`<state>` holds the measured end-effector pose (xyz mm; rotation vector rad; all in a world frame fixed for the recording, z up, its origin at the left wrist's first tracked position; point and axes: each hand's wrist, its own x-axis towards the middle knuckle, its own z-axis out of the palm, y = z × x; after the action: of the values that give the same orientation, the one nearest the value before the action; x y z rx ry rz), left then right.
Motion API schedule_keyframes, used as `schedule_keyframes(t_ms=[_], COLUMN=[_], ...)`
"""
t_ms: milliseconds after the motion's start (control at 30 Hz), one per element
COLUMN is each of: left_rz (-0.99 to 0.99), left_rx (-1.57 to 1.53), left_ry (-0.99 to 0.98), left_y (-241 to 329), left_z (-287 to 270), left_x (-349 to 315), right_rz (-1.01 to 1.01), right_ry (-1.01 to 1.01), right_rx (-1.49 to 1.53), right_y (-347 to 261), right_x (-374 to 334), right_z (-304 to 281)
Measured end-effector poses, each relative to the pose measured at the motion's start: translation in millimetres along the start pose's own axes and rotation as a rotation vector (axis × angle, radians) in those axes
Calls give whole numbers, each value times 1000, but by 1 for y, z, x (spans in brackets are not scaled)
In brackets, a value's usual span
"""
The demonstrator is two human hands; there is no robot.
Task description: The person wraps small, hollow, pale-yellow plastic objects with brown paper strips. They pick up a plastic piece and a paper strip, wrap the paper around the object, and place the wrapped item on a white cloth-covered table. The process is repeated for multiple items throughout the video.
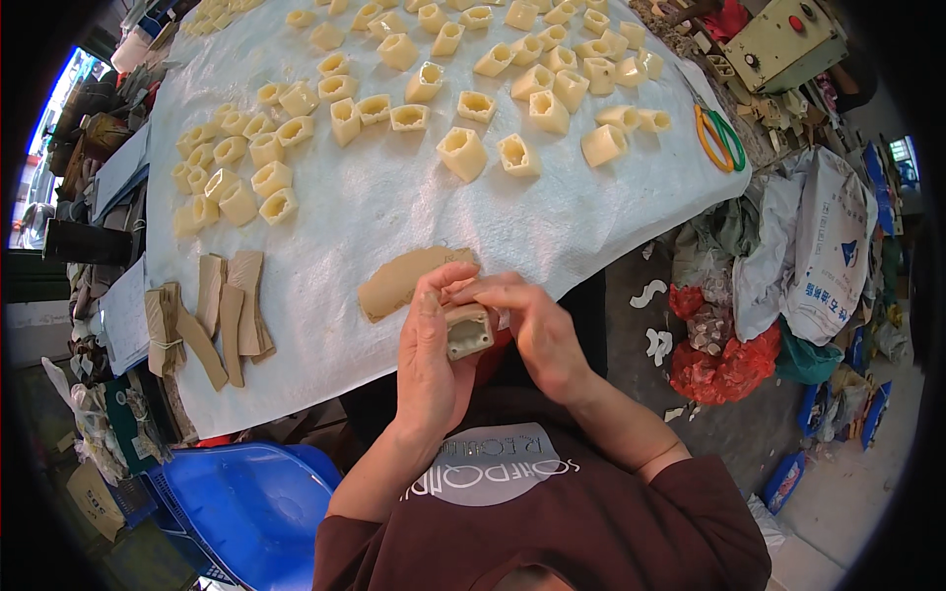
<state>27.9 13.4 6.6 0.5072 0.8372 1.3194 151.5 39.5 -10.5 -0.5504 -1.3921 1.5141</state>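
Observation:
A small hollow block (pixel 469 333), tan outside with a pale cavity facing me, sits between my hands at the table's front edge. My left hand (pixel 430 355) is closed round its left side, thumb and fingers gripping it. From the right, my right hand (pixel 540 330) bends its fingers over the far side of the block and presses on it; some of its fingertips are hidden. Just beyond my left hand lies a flat tan sheet (pixel 399 286) with a curved edge. Several tan strips (pixel 235 305) lie to the left, some in a tied bundle (pixel 163 330).
Several cream hollow blocks (pixel 463 153) are spread over the white-covered table (pixel 335 217). Scissors with orange and green handles (pixel 721 138) lie at its right edge. A blue plastic chair (pixel 246 502) stands at lower left. Red bags (pixel 724 369) and white sacks (pixel 823 246) fill the right side.

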Motion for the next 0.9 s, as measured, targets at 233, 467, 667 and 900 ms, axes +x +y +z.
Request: schedule_keyframes(t_ms=[233,467,667,900], left_rz=[111,30,82,102], left_rx=[141,-61,-118,-109], left_ry=[-113,-100,-87,-138], left_y=[-5,-9,-7,2], left_z=[4,-9,-15,-17], left_x=[-5,0,3,1], right_rz=[147,86,90,-128], right_ry=[98,-9,-155,-178], right_rx=[33,109,-55,-438], right_y=[-4,10,-4,-14], right_x=[-1,2,6,10], right_z=[8,-5,-12,-8])
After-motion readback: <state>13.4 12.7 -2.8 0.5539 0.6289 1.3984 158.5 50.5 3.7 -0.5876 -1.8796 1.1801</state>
